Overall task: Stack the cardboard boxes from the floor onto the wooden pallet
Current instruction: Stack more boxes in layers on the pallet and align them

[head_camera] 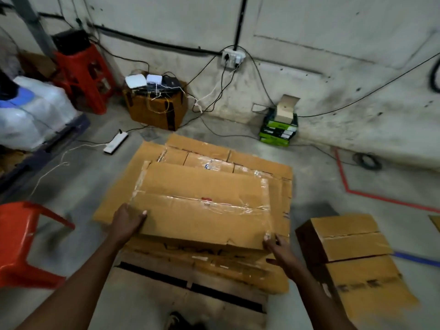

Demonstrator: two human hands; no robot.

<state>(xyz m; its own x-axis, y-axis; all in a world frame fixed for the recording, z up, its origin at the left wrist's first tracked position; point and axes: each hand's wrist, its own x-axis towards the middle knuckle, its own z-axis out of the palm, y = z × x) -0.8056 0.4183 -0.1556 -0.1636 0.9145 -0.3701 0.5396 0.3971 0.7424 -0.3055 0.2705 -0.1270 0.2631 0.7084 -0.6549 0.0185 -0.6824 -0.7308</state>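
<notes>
Hands grip one taped cardboard box (202,206) at its near corners. My left hand (129,221) presses flat against the box's near-left corner, thumb on the top face, fingers hidden along the side. My right hand (277,246) holds the near-right corner, thumb touching the top edge, fingers curled under the torn flap. The box sits on the layer of boxes (214,160) already covering the wooden pallet (190,298), toward the pallet's near edge, and tilts slightly. I cannot tell whether its underside rests fully on that layer. Bare slats of the pallet show along the near edge, below the box. Two more cardboard boxes stand stacked on the floor (107,294) just beside the pallet's right edge: an upper box (345,236) on a lower box (369,289). A red plastic stool (21,241) stands on the floor, apart from the pallet's left edge. A white power strip (116,141) lies on the floor beyond the pallet's far-left corner.
</notes>
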